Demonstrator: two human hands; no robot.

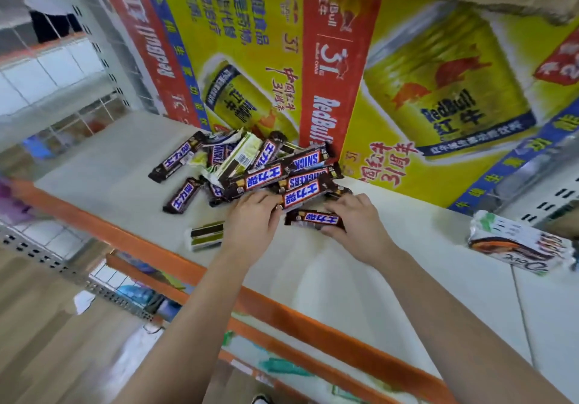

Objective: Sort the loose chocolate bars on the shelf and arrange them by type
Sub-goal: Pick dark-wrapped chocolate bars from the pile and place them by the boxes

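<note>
Bar [315, 219] is pinched at its end by right hand [354, 225], just in front of pile [250, 165] on shelf [109, 165]; left hand [250, 218] is curled at pile edge, hold cannot be told; bar is judged light, stiff, slick-wrapped, best taken across the middle.

The right hand [354, 223] grips a Snickers bar [315, 219] beside the left hand [250, 217] at the pile [266, 168].

Brown Snickers bars [266, 178], orange-edged white shelf [94, 165], yellow poster [438, 90]

Yellow Red Bull banner [250, 27] covers the back wall; wood-look floor [47, 341] below.
</note>
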